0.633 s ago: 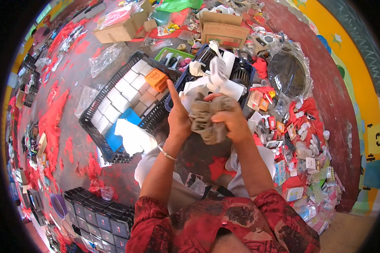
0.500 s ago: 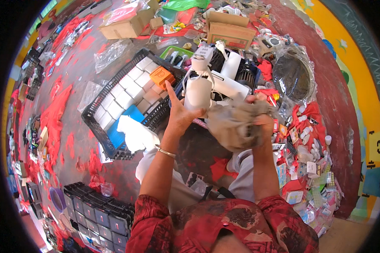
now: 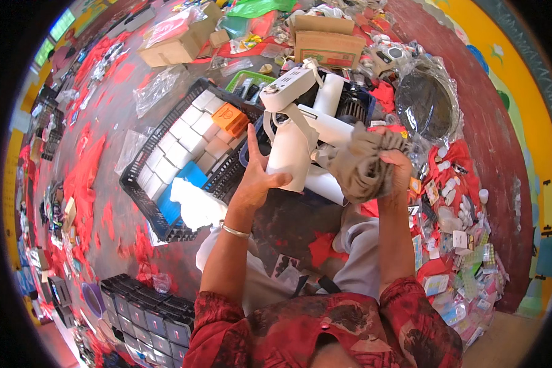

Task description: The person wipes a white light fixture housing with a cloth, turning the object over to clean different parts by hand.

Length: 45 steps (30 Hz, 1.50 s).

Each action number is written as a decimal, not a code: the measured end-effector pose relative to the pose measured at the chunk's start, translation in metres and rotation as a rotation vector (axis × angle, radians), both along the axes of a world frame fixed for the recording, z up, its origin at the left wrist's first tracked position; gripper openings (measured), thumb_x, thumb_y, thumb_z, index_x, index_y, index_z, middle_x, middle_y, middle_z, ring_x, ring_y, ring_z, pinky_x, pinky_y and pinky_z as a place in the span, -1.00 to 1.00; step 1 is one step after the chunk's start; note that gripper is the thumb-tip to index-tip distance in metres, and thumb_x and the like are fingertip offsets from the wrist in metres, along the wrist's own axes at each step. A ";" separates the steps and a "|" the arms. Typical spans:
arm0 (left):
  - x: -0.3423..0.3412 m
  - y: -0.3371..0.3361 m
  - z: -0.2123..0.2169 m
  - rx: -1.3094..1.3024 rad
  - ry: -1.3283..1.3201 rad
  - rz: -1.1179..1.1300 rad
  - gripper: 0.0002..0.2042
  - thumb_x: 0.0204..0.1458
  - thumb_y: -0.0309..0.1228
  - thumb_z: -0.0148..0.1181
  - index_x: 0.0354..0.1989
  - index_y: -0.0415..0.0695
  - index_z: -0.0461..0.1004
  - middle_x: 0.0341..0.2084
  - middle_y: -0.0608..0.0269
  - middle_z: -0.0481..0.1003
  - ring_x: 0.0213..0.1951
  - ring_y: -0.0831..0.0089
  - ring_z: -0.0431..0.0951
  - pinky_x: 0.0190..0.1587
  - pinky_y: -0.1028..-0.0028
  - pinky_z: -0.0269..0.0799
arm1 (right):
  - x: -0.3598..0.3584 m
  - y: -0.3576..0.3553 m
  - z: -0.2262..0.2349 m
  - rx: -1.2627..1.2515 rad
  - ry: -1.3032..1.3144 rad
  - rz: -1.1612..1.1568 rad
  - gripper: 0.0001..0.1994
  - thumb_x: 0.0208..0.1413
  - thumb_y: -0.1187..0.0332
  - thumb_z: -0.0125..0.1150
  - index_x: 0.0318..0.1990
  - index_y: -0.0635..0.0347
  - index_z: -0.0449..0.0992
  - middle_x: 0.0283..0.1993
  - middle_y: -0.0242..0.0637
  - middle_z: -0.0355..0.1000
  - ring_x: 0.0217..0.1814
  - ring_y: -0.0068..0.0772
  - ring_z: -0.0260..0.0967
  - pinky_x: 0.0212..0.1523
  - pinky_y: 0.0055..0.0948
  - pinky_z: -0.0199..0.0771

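My left hand [image 3: 255, 179] holds a white track light [image 3: 288, 153] by its cylindrical body, thumb across the near end and index finger stretched up along its side. The light's bracket and box-shaped adapter point away from me. In my right hand [image 3: 401, 167] is a crumpled grey-brown cloth [image 3: 363, 168], bunched just right of the light and apart from its body. Behind both hands, more white cylindrical lights [image 3: 329, 95] lie in a dark blue crate [image 3: 367, 98]. The fingers behind the light are hidden.
On the left stands a black crate [image 3: 127, 178] of small white boxes, with an orange box [image 3: 230, 118] on top and white cloth [image 3: 195, 201] over its near corner. Stacked black boxes [image 3: 142, 316] sit lower left. Plastic-wrapped round item [image 3: 424, 104] and mixed litter [image 3: 460, 257] lie right.
The track light has turned and tilted in my left hand, its adapter swinging left. My right hand has drawn the cloth slightly right, away from the light.
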<state>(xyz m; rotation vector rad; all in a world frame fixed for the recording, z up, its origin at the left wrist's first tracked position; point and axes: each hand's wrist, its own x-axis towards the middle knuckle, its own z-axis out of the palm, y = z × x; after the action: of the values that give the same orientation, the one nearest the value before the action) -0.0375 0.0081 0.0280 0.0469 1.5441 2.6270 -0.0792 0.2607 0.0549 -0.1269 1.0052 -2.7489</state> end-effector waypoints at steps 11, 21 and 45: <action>-0.007 0.019 -0.026 -0.234 0.010 0.058 0.25 -0.33 -0.43 0.42 0.26 -0.08 -0.68 -0.14 -0.03 0.42 -0.19 0.34 0.48 -0.15 0.44 0.41 | 0.049 -0.068 0.041 0.885 0.397 -0.236 -0.73 -0.18 0.54 0.26 -0.25 0.28 0.40 -0.32 -0.34 0.42 -0.24 -0.54 0.36 -0.14 -0.54 0.34; 0.008 0.031 -0.016 -1.209 0.358 0.490 -0.01 -0.20 -0.25 0.27 0.33 -0.07 -0.35 -0.15 0.01 0.44 -0.16 0.09 0.49 -0.22 0.31 0.40 | 0.044 -0.087 -0.007 0.352 0.049 0.041 -0.43 -0.28 0.69 0.17 0.03 0.25 0.25 -0.03 -0.30 0.31 -0.04 -0.48 0.30 0.00 -0.51 0.31; 0.009 0.029 -0.023 -1.418 0.366 0.465 -0.15 -0.13 -0.32 0.16 0.33 0.01 -0.22 0.02 -0.06 0.32 -0.10 0.08 0.44 -0.20 0.25 0.39 | 0.040 -0.097 -0.018 0.691 0.225 0.140 -0.53 -0.30 0.69 0.11 -0.11 0.18 0.30 -0.23 -0.45 0.27 -0.19 -0.64 0.26 -0.16 -0.63 0.31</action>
<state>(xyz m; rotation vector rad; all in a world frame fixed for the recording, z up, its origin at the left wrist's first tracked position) -0.0285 0.0373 0.0049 0.0616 3.4108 1.1113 -0.0391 0.1633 0.0370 -0.3771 1.8550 -2.1466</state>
